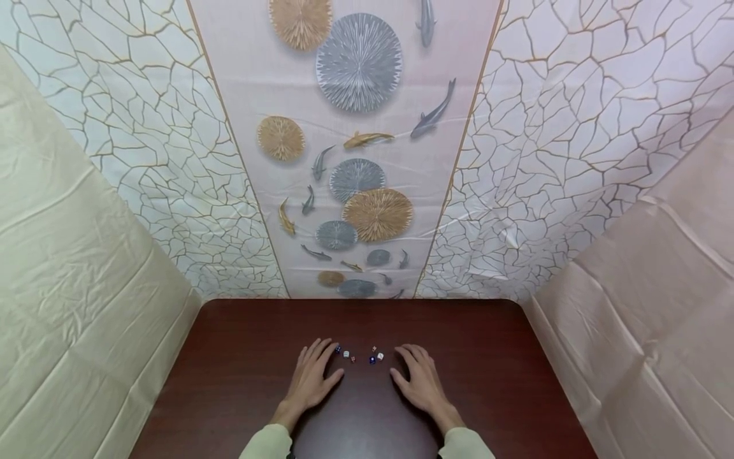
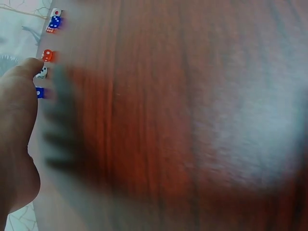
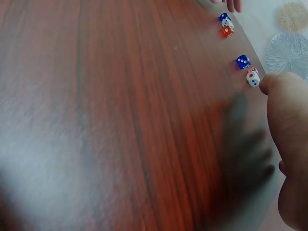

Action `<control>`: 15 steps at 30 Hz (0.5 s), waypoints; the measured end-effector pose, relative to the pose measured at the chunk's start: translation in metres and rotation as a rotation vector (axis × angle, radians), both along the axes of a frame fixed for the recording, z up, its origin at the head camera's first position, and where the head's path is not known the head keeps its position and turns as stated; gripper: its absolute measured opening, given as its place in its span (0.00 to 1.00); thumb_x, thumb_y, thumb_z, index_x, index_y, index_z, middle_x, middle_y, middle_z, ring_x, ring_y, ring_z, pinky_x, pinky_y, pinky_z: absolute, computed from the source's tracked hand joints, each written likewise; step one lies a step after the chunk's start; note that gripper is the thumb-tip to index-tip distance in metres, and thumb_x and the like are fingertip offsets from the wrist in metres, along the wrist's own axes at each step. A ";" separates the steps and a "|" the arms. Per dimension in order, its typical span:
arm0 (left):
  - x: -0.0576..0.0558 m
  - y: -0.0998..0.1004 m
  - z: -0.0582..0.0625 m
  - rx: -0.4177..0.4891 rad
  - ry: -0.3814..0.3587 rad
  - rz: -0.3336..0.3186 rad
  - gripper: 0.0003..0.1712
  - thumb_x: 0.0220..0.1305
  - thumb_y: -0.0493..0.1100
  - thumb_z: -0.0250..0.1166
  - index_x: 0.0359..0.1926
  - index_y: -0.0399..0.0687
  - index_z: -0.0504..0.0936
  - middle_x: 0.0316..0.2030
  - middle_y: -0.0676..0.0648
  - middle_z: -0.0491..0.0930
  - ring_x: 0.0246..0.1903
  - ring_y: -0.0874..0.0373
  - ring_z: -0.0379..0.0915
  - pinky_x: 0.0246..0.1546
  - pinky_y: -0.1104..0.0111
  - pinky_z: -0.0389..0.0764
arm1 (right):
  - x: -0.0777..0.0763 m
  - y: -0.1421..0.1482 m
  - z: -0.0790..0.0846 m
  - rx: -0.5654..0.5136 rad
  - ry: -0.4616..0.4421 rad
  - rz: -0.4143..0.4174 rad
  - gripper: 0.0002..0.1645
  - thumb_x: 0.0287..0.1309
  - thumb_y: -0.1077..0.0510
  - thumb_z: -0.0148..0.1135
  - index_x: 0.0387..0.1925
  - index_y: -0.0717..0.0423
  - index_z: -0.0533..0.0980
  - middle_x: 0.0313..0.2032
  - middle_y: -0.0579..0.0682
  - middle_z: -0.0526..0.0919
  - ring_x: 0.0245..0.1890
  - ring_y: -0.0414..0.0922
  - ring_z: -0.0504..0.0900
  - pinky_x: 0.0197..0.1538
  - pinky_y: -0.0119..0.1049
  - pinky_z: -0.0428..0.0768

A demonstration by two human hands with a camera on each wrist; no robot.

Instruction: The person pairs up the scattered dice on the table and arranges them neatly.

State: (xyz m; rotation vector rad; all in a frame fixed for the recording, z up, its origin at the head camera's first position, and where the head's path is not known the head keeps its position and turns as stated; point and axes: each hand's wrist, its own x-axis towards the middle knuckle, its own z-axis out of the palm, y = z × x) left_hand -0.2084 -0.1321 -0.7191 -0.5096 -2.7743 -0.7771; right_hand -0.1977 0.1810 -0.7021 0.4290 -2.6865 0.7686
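My left hand (image 1: 311,375) is over the table on the left, fingers extended and thumb out to the side. Close to its fingertips lie a blue die (image 1: 338,350), a white die (image 1: 346,354) and a red die (image 1: 353,359). Opposite it, my right hand (image 1: 421,380) has its fingers loosely extended, holding nothing. Left of that hand sits a second cluster: a red die (image 1: 374,349), a white die (image 1: 380,356) and a blue die (image 1: 372,360). In the right wrist view the white die (image 3: 253,79) partly hides the red one. Neither hand grips a die.
The dark reddish wooden table (image 1: 241,331) has a glossy top with a bright reflection near its front. Behind it hangs a patterned cloth (image 1: 367,146) with fish and round motifs. Pale cloth walls (image 1: 74,306) flank both sides.
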 end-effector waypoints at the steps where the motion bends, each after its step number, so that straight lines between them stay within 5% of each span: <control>1: -0.002 0.000 0.000 0.001 -0.009 -0.005 0.37 0.76 0.53 0.75 0.79 0.47 0.78 0.79 0.36 0.76 0.82 0.30 0.67 0.81 0.28 0.65 | -0.001 -0.002 0.000 -0.009 -0.005 0.000 0.31 0.67 0.54 0.81 0.68 0.58 0.84 0.64 0.58 0.87 0.70 0.62 0.81 0.68 0.65 0.80; 15: -0.026 0.009 0.004 -0.039 -0.018 -0.063 0.28 0.77 0.51 0.75 0.72 0.50 0.83 0.74 0.42 0.82 0.80 0.33 0.71 0.81 0.30 0.67 | -0.018 -0.022 0.003 -0.075 -0.067 0.023 0.21 0.69 0.57 0.80 0.60 0.57 0.88 0.60 0.58 0.90 0.66 0.61 0.83 0.68 0.66 0.80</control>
